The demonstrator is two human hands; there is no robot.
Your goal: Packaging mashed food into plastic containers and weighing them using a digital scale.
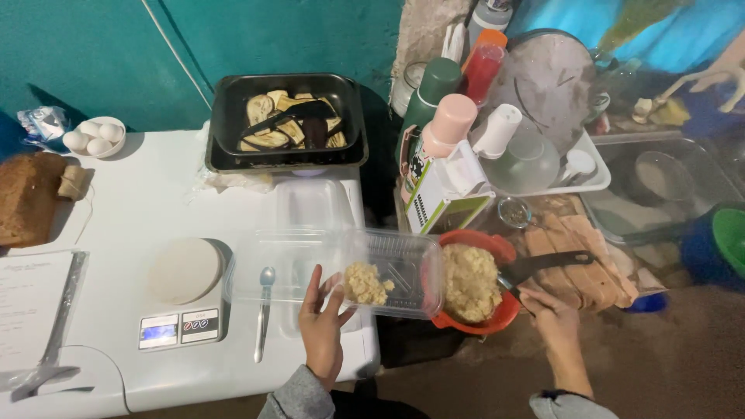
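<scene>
The clear tub (392,270) is tipped on its side over the table edge, mash (366,283) clinging inside; the orange pan (475,285), black-handled and full of mash, sits at its mouth

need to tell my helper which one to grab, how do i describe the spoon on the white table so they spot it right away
Start at the white table and find the small digital kitchen scale with the round pale platform near its front edge. Just right of it, beside the person's left hand, lies the slim metal spoon, bowl pointing away. It is the only loose shiny utensil there; the dark one sits in the black baking tray.
</scene>
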